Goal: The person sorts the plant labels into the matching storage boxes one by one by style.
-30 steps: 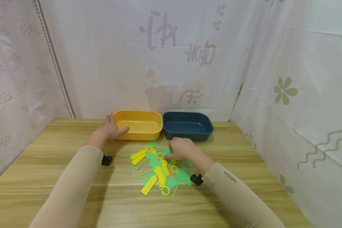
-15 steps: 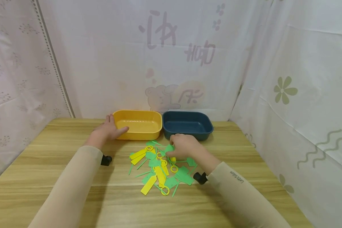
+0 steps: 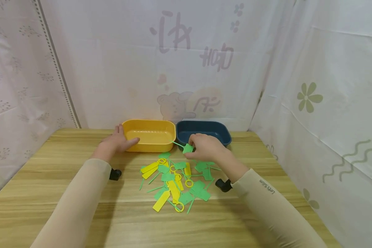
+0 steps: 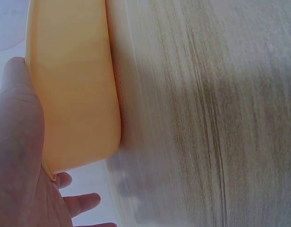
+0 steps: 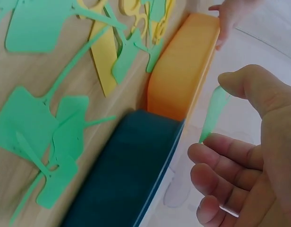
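My right hand (image 3: 207, 148) pinches a green plant label (image 3: 188, 148) between thumb and fingertips, above the near rim of the dark blue basin (image 3: 224, 139). The label's thin stem points left toward the yellow basin (image 3: 150, 148). In the right wrist view the held label (image 5: 214, 113) appears nearly edge-on. My left hand (image 3: 114, 140) rests against the left end of the yellow basin. Its thumb (image 4: 18, 75) lies at the rim, and the other fingers are spread and relaxed. In front of both basins is a loose pile of green labels (image 3: 199, 189) and yellow ring tags (image 3: 162, 201).
The two basins stand side by side at the back of the wooden table (image 3: 130, 224). Behind them hangs a pale printed curtain (image 3: 117, 69), with another curtain side (image 3: 338, 113) along the right. The pile's pieces overlap one another.
My right hand has lifted a green label out of the pile, raising it toward the dark blue basin. The left hand has stayed at the yellow basin.
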A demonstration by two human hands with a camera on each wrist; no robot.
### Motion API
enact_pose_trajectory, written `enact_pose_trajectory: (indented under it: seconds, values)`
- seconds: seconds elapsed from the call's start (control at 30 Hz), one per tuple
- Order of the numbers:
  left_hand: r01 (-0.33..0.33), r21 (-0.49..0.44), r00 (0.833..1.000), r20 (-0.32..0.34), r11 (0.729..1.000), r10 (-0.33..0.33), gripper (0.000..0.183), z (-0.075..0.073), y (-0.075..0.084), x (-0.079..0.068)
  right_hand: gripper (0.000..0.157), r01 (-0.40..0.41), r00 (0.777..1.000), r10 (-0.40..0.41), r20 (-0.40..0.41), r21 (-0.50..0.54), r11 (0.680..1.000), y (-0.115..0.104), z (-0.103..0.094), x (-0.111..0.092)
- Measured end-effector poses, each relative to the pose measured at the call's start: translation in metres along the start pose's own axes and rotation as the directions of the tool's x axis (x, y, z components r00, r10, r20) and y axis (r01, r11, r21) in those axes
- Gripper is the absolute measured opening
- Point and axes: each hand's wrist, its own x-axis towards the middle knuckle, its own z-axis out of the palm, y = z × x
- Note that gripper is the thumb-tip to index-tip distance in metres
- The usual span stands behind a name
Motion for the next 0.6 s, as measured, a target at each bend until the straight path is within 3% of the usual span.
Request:
enact_pose_trajectory:
  seconds: [0.6]
  values:
    - [0.004,-0.007,1.000,-0.001,1.000,-0.004,0.127,0.003,-0.004,0.004,0.058,-0.072,0.990,0.074,-0.120,0.026,0.997,0.016,-0.017,0.008]
